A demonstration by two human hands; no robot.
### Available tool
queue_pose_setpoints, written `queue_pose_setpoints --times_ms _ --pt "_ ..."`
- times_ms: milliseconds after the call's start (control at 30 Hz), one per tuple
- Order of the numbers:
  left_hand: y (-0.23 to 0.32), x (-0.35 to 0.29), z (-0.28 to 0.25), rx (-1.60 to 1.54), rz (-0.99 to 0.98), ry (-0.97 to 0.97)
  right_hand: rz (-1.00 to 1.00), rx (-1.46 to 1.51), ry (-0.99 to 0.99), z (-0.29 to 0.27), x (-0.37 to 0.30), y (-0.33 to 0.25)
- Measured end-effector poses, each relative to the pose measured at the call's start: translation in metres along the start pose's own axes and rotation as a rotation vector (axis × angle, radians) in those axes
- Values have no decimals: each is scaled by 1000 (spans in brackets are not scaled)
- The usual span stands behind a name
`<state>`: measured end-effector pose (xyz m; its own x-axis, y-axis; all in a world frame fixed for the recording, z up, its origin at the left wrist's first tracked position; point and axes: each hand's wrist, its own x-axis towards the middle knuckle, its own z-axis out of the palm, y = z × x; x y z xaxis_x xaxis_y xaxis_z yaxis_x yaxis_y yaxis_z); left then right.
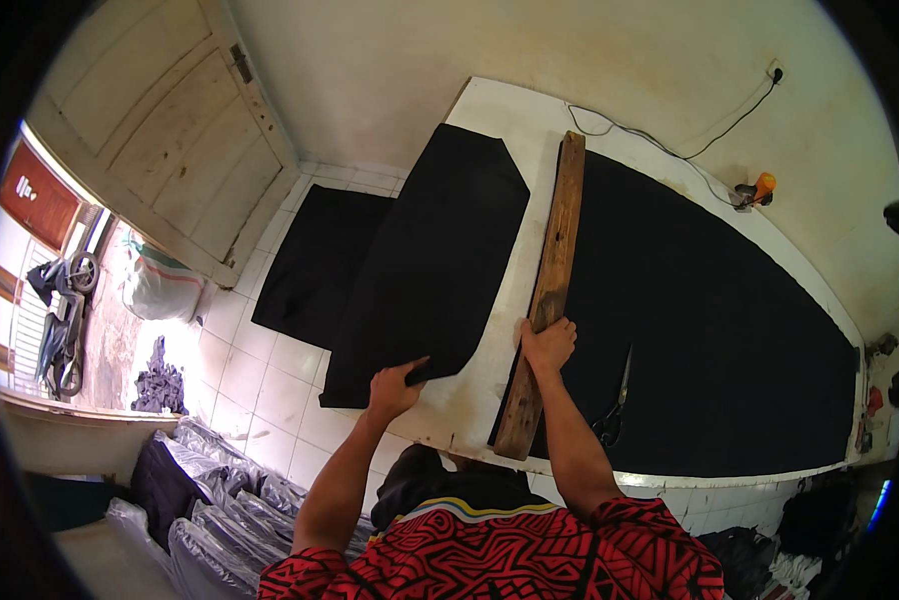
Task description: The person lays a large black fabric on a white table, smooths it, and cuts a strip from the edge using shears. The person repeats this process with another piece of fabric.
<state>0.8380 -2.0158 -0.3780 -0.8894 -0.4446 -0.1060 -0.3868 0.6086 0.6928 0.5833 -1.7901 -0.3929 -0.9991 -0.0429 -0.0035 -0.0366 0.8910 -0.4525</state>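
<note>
My left hand (395, 390) is closed on the near edge of a cut piece of black fabric (440, 240), its thumb and a finger by the corner. That piece hangs over the left side of the white table (450, 415). On the table, my right hand (550, 345) grips a long wooden plank (558, 250) from above. The plank lies along the left edge of a large black cloth (690, 330) spread out flat. Just right of my right forearm, a pair of scissors (615, 405) rests on this cloth.
Another dark cloth (320, 265) drapes at the left over the tiled floor. Along the wall run a black cable (710, 145) and an orange-topped object (763, 188). Plastic-wrapped bundles (225, 525) are stacked at lower left, near an open door (165, 120) and a white sack (160, 280).
</note>
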Motion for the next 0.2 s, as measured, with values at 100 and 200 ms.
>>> queue_pose_setpoints --times_ms 100,200 --pt "37 17 -23 -190 -199 82 -222 -15 32 -20 -24 -6" --pt "100 30 -33 -289 -76 273 -636 5 -316 -66 -114 -19"
